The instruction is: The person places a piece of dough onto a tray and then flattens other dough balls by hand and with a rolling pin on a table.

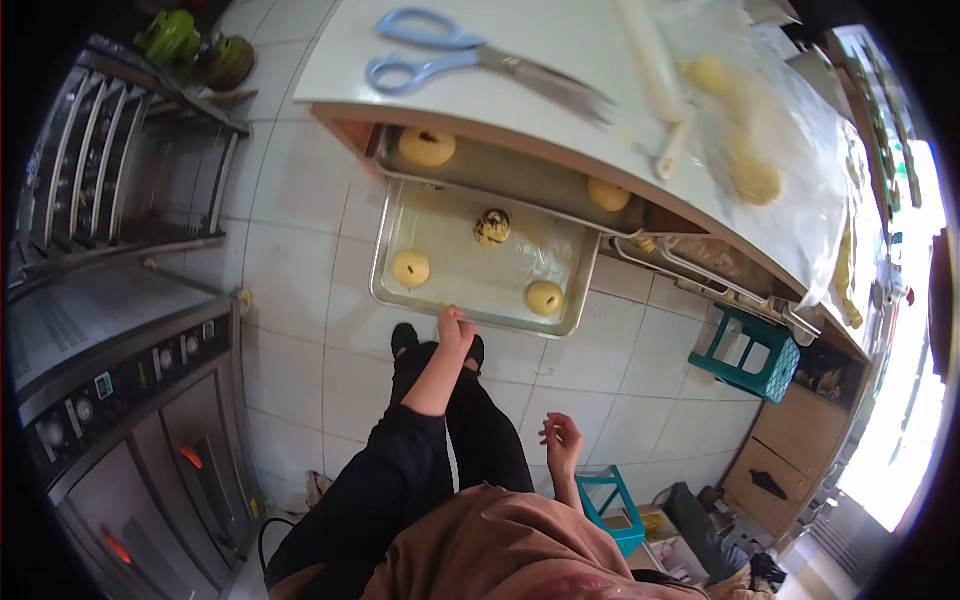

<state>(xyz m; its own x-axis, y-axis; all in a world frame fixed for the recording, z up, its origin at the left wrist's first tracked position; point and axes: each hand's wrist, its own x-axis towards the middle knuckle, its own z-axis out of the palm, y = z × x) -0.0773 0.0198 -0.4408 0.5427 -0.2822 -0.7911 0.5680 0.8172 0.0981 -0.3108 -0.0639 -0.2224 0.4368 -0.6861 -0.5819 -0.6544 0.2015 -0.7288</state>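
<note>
My left hand (456, 330) is closed at the front rim of a metal tray (480, 314), its fingers bent over the edge. Pulled partway out from below the white worktop, the tray holds a dough ball (411, 269) at the left, a dark-speckled one (492, 228) near the middle and another (544, 298) at the right. Behind it, a second tray (500, 180) carries two more dough pieces. My right hand (563, 437) hangs low to the right, holding nothing, with its fingers apart and slightly curled.
Blue-handled scissors (480, 55), a rolling pin (650, 60), a scraper (673, 150) and dough under plastic (755, 170) lie on the worktop (560, 30). An oven (150, 380) stands left. Teal stools (765, 365) stand to the right.
</note>
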